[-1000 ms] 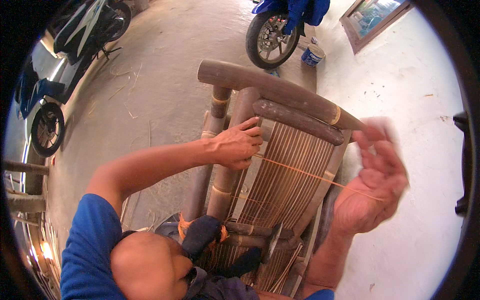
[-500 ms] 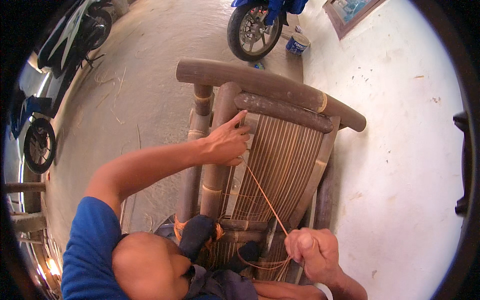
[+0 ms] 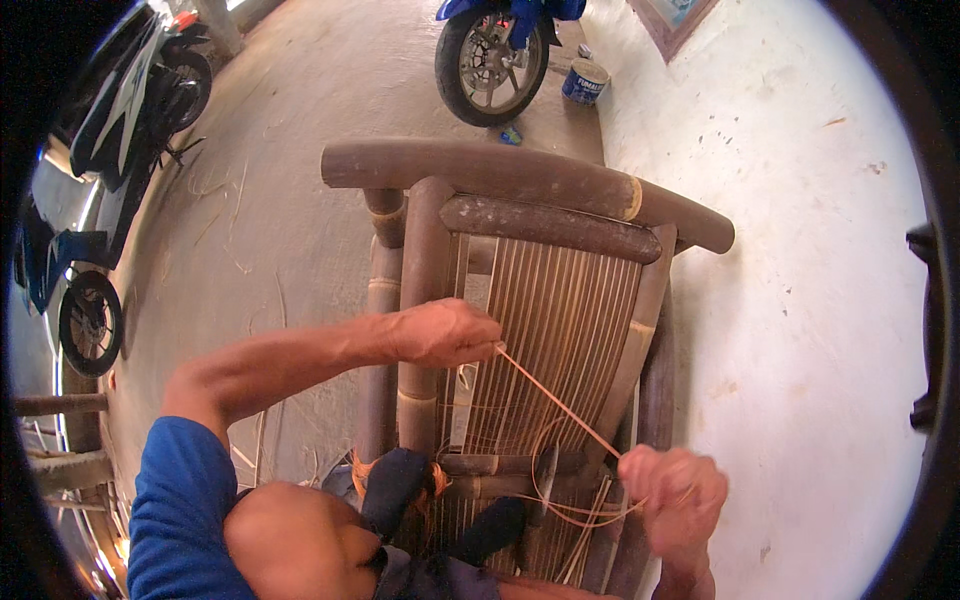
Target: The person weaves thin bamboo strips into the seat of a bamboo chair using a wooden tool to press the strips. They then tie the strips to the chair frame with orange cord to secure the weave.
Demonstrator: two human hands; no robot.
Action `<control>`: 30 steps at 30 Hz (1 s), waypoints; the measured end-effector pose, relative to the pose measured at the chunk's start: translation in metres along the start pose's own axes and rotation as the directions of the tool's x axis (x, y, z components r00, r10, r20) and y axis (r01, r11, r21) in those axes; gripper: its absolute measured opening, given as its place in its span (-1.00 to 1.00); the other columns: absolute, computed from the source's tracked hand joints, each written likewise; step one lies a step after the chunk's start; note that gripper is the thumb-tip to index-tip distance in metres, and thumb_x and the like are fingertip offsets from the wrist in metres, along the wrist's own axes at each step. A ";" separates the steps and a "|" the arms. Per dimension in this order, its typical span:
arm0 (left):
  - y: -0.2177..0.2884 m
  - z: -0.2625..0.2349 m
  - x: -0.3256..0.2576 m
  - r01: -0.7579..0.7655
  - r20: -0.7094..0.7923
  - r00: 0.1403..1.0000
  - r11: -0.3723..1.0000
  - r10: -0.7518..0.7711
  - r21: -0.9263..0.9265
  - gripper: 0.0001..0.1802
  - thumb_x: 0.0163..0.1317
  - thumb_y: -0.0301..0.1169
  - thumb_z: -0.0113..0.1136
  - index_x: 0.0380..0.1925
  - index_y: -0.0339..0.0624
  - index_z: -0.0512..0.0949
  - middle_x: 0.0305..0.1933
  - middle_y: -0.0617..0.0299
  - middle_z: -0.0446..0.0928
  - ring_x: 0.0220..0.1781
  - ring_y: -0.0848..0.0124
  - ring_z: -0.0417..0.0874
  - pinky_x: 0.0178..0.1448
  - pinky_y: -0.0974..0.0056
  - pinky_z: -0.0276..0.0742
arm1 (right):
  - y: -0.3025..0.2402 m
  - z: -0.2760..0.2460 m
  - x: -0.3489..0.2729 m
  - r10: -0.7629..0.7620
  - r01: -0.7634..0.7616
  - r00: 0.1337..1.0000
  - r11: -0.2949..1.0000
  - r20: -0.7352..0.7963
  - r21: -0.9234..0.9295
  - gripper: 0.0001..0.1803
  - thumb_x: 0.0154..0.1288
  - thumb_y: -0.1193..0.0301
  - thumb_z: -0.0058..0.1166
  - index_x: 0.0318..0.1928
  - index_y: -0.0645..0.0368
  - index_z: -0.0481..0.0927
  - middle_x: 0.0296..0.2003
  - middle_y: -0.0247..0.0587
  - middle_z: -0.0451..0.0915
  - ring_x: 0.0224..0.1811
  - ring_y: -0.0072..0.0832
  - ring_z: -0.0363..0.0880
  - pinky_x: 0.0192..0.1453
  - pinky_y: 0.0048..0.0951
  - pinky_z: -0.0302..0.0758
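Note:
A thin tan rattan strand (image 3: pixel 560 404) runs taut between my two hands, above a bamboo chair (image 3: pixel 480 166). My left hand (image 3: pixel 452 333) is closed on its upper end, beside the thick left post, over the slats. My right hand (image 3: pixel 676 496), lower and to the right, is a fist around the other end; loose loops of the strand hang from it. Thin parallel slats (image 3: pixel 565 330) fill the frame below me, with a gap along their left side. Fine strands cross the lower slats. My dark-socked feet (image 3: pixel 397 490) rest on the chair's lower part.
A white wall (image 3: pixel 810 300) rises close on the right. Motorbikes stand at the far left (image 3: pixel 130 120) and ahead, where a front wheel (image 3: pixel 492 65) shows beside a blue and white bucket (image 3: pixel 585 82). Orange fibre (image 3: pixel 362 472) wraps the left post's base. Scraps lie on the concrete floor (image 3: pixel 250 190).
My left hand has come down from the top of the slats, its pointing finger now curled in. My right hand has moved right, and a loop of strand now hangs beside it.

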State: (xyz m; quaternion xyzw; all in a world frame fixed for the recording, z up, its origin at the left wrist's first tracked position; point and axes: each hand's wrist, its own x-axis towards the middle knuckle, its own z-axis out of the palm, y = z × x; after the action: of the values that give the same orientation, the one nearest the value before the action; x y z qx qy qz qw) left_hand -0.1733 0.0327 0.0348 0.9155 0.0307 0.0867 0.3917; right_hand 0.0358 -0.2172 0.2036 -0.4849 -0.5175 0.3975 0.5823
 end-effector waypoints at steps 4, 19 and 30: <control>-0.014 -0.033 0.002 0.149 0.110 0.983 0.989 -0.147 -0.009 -0.75 0.45 -0.28 0.19 -0.19 -0.29 0.57 -0.20 -0.07 0.59 -0.11 -0.07 0.65 -0.02 -0.09 0.57 | 0.039 -0.030 0.019 0.323 -0.192 0.913 0.879 -0.249 0.436 -0.52 0.68 0.10 -0.11 -0.25 0.26 0.61 -0.45 -0.11 0.63 -0.43 -0.32 0.62 -0.22 -0.27 0.59; -0.041 -0.049 -0.001 -0.161 0.077 0.986 0.711 0.149 0.684 -0.39 0.26 -0.32 0.24 0.34 -0.13 0.49 0.53 0.12 0.37 0.61 0.13 0.29 0.67 -0.03 0.21 | 0.239 0.091 -0.114 0.770 -0.767 0.637 0.637 -0.025 0.083 -0.37 0.71 0.07 -0.18 0.36 0.45 0.46 0.29 0.16 0.56 0.38 -0.11 0.53 0.47 -0.16 0.46; -0.043 -0.051 0.002 -0.168 0.065 0.983 0.709 0.169 0.685 -0.47 0.16 -0.27 0.30 0.17 -0.10 0.57 0.33 0.13 0.51 0.49 0.09 0.41 0.68 -0.16 0.15 | 0.241 0.106 -0.101 0.820 -0.803 0.569 0.538 0.059 0.256 -0.41 0.72 0.19 -0.22 0.38 0.53 0.40 0.34 0.24 0.49 0.43 -0.03 0.48 0.51 -0.10 0.44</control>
State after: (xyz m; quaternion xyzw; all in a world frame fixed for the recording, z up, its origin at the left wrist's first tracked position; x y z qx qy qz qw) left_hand -0.1804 0.0987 0.0383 0.9940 -0.0225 0.1056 0.0149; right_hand -0.0747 -0.2464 -0.0545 -0.6035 -0.1582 0.6678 0.4059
